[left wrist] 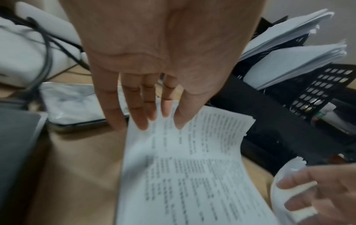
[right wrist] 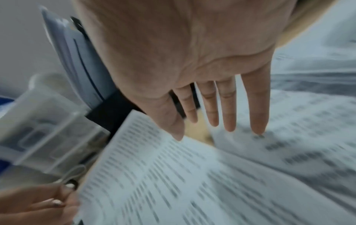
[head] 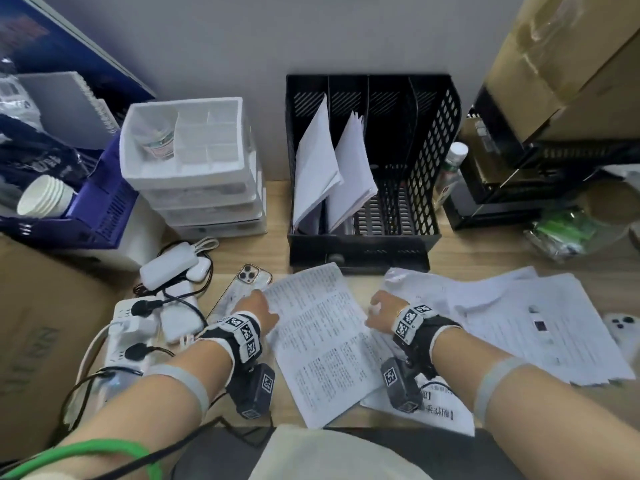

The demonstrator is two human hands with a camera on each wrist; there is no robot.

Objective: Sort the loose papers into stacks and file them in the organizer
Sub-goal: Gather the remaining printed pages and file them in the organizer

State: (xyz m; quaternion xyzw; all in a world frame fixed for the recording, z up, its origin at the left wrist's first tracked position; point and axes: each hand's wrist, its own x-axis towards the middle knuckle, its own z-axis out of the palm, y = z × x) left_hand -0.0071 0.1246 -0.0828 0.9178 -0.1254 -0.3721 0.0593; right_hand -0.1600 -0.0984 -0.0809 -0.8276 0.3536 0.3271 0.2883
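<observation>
A stack of printed sheets (head: 322,341) (left wrist: 192,175) (right wrist: 163,182) lies tilted on the desk between my hands. My left hand (head: 258,304) (left wrist: 161,121) rests its straight fingers and thumb on the stack's far left edge. My right hand (head: 379,308) (right wrist: 217,129) is spread with straight fingers over the near edge of the loose papers (head: 540,323) (right wrist: 308,137) fanned out to the right, and a sheet curls up under its fingertips. Behind stands the black organizer (head: 433,188) (left wrist: 318,94), with two white paper stacks (head: 315,168) leaning in its left slots.
A phone (head: 249,278), a power bank (head: 169,268) and a power strip (head: 128,327) with cables crowd the desk left of the stack. White drawers (head: 194,202) stand at back left. A bottle (head: 450,174) is right of the organizer, a white device (head: 623,323) at far right.
</observation>
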